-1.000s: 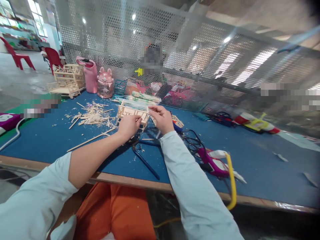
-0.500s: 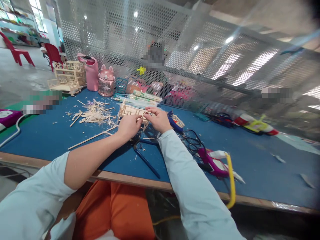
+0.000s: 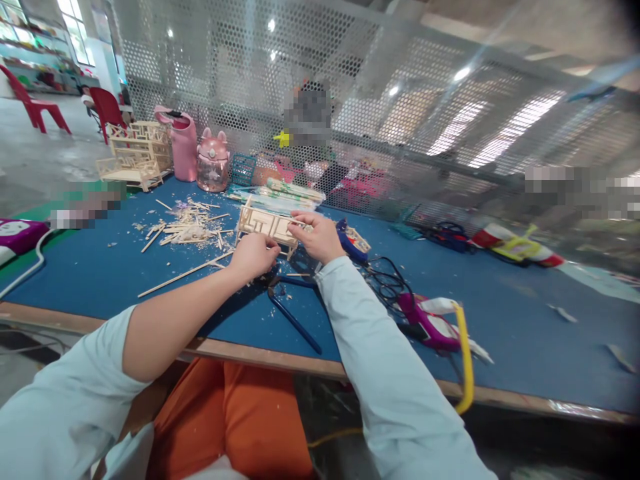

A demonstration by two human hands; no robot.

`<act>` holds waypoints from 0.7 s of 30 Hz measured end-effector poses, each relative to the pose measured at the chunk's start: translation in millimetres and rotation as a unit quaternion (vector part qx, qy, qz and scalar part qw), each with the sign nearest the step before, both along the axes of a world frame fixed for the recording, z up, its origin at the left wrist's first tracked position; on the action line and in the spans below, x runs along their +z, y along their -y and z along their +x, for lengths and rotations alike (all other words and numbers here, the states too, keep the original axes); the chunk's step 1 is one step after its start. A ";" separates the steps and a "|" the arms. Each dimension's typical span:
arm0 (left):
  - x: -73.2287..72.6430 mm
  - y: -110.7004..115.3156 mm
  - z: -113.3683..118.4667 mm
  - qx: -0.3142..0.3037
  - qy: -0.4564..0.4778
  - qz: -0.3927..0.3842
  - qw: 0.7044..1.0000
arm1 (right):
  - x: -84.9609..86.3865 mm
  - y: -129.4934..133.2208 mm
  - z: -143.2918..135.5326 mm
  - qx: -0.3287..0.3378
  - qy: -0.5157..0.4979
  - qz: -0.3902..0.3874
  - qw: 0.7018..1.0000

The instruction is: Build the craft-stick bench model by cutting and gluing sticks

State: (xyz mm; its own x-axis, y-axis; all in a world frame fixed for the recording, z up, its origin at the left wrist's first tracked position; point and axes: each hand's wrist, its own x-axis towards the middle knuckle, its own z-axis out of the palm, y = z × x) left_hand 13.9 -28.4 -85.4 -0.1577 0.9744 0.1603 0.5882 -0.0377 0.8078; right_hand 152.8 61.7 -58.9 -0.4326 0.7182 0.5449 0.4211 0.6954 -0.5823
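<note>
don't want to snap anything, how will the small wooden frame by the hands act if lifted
The small wooden frame is probably light for its size, as it is open work in thin wood. It looks fairly stiff, since it shows no obvious sag, but is likely fragile: wood this slender could break if squeezed hard.

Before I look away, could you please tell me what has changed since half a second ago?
The left hand has moved slightly down toward the person, its fingertips now farther from those of the right hand, leaving more of the small wooden frame showing. Whether anything was let go is too small to tell. The blue-handled pliers and wood scraps stayed put.
</note>
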 end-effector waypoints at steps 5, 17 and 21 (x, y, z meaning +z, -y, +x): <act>1.6 -2.1 -0.8 0.025 0.002 0.033 0.999 | -0.9 0.4 -1.5 0.003 -0.014 -0.034 0.999; 7.8 -12.0 11.1 0.047 -0.092 0.114 0.988 | -1.4 1.4 -3.6 0.004 -0.048 -0.086 0.995; 8.4 -14.3 11.4 0.058 -0.086 0.121 0.987 | -2.9 2.4 -4.9 0.006 -0.049 -0.084 0.995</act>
State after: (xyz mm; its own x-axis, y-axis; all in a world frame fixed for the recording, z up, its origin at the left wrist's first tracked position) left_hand 25.3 -14.1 -77.1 -0.2156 0.8812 0.4208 0.7277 -0.1424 0.6710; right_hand 147.9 59.3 -61.8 -0.3927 0.7977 0.4576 0.3495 0.5897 -0.7281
